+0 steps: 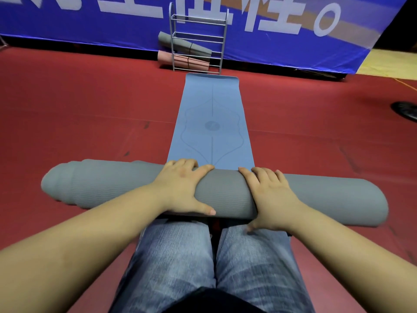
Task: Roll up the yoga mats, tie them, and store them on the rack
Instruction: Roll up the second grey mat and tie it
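Observation:
A blue yoga mat point(212, 114) lies flat on the red floor, stretching away from me toward the rack. Its near end is wound into a thick grey-backed roll point(101, 186) lying crosswise in front of my knees. My left hand point(182, 186) lies over the top of the roll with fingers spread and thumb on the near side. My right hand point(268, 195) does the same a little to the right, its thumb low by my knee. A metal rack point(222, 37) stands at the far end, holding a tied grey rolled mat point(198, 49) and a tied pink rolled mat point(191, 62).
A blue banner with white lettering point(90, 23) hangs behind the rack. Red carpet point(79, 109) spreads on both sides of the mat. A dark object point(405, 109) sits at the right edge. My jeans-clad knees point(180, 256) are just behind the roll.

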The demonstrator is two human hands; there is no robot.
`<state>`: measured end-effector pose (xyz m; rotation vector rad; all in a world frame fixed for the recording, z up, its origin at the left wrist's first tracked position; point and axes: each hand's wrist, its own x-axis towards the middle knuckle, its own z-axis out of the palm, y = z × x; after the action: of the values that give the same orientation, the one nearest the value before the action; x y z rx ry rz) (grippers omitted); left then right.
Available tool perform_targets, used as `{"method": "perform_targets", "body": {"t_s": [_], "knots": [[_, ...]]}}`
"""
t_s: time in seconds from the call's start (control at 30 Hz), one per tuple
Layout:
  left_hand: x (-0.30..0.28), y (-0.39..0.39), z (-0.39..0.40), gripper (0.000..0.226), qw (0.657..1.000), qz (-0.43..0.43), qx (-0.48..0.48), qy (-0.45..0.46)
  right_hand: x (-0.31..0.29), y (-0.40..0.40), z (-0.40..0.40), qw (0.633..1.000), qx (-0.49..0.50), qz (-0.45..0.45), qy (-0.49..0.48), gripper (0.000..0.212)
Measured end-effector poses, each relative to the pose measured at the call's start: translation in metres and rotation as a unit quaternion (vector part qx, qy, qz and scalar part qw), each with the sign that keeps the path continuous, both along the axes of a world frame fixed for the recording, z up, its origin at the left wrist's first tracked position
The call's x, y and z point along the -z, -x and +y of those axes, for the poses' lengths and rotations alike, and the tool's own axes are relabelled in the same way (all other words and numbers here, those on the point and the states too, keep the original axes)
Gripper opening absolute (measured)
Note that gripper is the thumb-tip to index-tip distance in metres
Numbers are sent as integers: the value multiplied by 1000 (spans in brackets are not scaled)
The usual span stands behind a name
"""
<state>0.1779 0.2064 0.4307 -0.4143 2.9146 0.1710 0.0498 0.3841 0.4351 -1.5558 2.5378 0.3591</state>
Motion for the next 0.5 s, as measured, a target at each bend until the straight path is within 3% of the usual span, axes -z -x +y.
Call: {"method": "perform_targets", "body": {"t_s": [0.13,0.37,0.5], "knots": [[-9,3,5,105,999,9,-5,53,-3,13,-12,1000,3,-28,12,125],[12,-3,27,122,993,14,-21,119,-8,25,-19,997,10,-82,2,121],[11,4,14,117,993,40,-11,108,-12,27,-13,999,19,-42,16,123]]}}
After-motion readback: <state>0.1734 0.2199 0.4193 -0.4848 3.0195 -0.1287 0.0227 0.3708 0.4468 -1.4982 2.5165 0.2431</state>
